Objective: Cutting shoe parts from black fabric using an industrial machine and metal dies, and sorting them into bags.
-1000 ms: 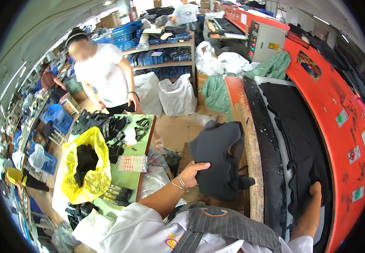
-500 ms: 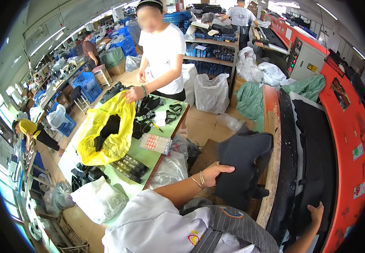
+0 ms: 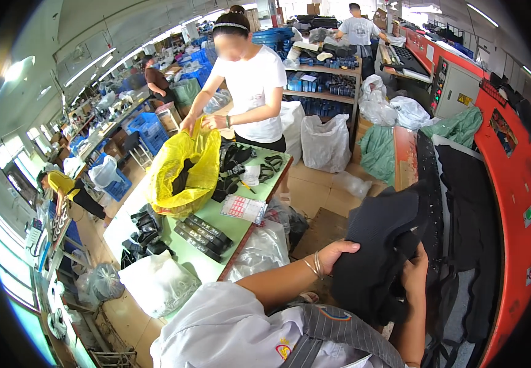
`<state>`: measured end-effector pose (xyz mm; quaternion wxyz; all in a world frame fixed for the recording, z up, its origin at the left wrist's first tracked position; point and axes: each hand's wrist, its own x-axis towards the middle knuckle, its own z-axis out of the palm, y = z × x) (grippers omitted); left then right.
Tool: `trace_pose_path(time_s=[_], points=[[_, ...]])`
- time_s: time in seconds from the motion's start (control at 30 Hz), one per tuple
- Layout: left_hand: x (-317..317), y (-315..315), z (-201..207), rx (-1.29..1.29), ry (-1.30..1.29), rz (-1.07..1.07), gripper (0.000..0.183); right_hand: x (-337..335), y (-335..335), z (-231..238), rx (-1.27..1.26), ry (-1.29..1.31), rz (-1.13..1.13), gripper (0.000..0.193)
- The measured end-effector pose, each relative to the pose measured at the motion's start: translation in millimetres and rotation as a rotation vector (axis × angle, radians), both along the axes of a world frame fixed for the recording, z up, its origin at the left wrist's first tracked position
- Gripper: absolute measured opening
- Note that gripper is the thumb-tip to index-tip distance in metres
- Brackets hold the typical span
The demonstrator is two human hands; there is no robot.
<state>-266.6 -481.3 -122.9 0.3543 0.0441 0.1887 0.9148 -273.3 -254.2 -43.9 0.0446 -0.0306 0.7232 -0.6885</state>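
Observation:
A floppy stack of black cut fabric pieces (image 3: 372,236), with a fine mesh-like surface, hangs in front of me between both hands. My left hand (image 3: 337,256) is closed on its left edge, thumb lying on top and the fingers hidden beneath. On the opposite side, my right hand (image 3: 413,276) grips the stack's right edge, where a narrow part folds over. Just to the right, black cut sheets (image 3: 470,227) with wavy edges lie along the bed of a red machine (image 3: 516,202).
To my left stands a pale green table (image 3: 182,260) with a white sack (image 3: 158,283), black straps (image 3: 204,236) and a printed card (image 3: 244,208). Across it, a co-worker (image 3: 253,86) handles a yellow plastic bag (image 3: 185,165). White bags (image 3: 326,144) stand on the floor beyond.
My right hand has left the black sheets on the machine bed and come left onto the stack. The co-worker now has both hands at the yellow bag. The view has shifted slightly.

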Motion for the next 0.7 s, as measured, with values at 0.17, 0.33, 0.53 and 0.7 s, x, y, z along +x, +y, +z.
trace_pose_path(time_s=[0.17,0.33,0.53,0.7], points=[[30.7,-24.0,-2.1,-0.181,-0.005,0.112,0.062,-9.7,-4.3,-30.5,-0.178,-0.029,0.122,0.039],[27.5,-56.3,-5.0,-0.221,0.071,0.16,0.075,-44.2,-6.5,-68.8,-0.006,0.063,-0.201,0.05],[-0.9,-122.3,-25.8,-0.149,0.216,0.221,0.069,-64.8,-90.5,-62.8,0.254,0.103,0.106,0.036],[-9.0,-189.8,-36.0,-0.118,0.062,0.395,0.057,-63.8,-196.8,-56.6,0.212,-0.266,0.28,0.038]])
